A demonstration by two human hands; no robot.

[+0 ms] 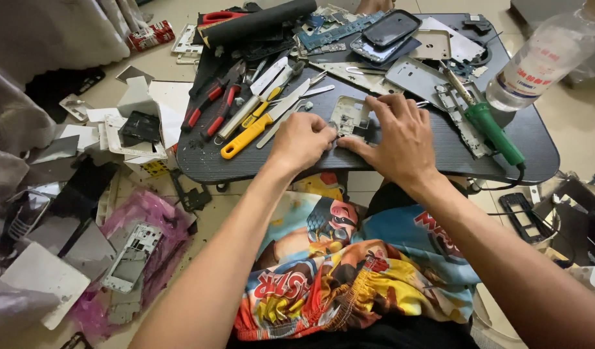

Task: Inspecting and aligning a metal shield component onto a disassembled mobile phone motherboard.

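At the near edge of the dark worktop (440,155), the person's left hand (302,140) and right hand (401,137) rest side by side. Both pinch a silver phone frame (350,116) lying flat between them: left fingertips closed on its near left corner, right fingers spread over its right side and top edge. Just left lie a yellow-handled tool (246,136) and red-handled pliers (210,106). Right of the hands lies a green-handled soldering iron (495,132). Toward the far edge sit a dark phone (391,29) and a clear bottle (543,58).
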